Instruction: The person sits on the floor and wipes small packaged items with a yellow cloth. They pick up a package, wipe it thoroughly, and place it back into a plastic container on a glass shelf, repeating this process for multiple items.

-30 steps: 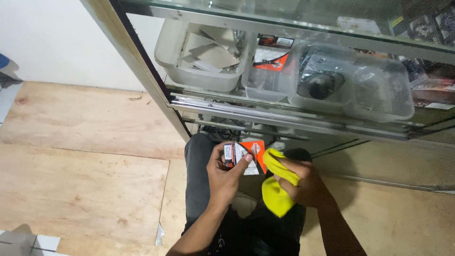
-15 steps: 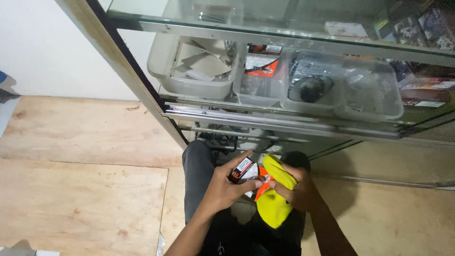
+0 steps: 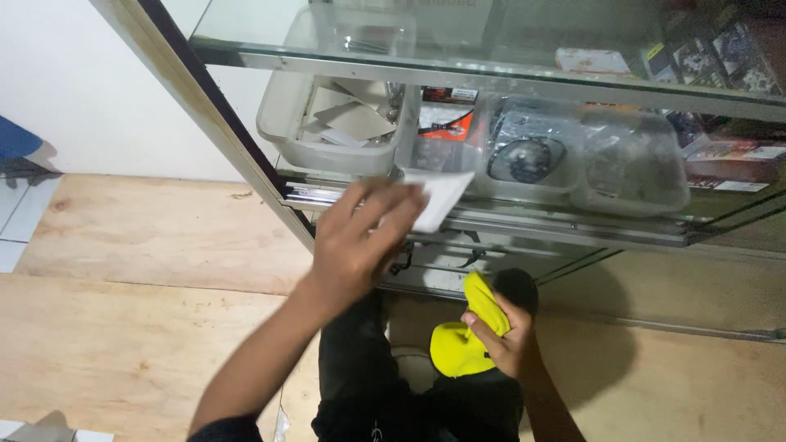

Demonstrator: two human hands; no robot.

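Dim indoor light, glass glare, motion-blurred left hand (image 3: 358, 245), soft shadows

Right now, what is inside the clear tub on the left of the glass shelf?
The clear tub holds loose grey and white cards or papers, leaning at angles. Its bottom is hidden by them. The left hand lifts a white packet in front of the neighbouring tubs, not in this one.

A glass shelf (image 3: 524, 82) runs across the cabinet, and under it, from left to right, stand an open tray (image 3: 332, 135) of paper scraps, a small box (image 3: 446, 123) and two clear tubs (image 3: 589, 160). In front of the shelf, the left hand (image 3: 356, 241) holds a flat packet (image 3: 438, 196) just before the small box. Lower and to the right, the right hand (image 3: 503, 336) grips a cloth (image 3: 467, 340) above the person's lap.
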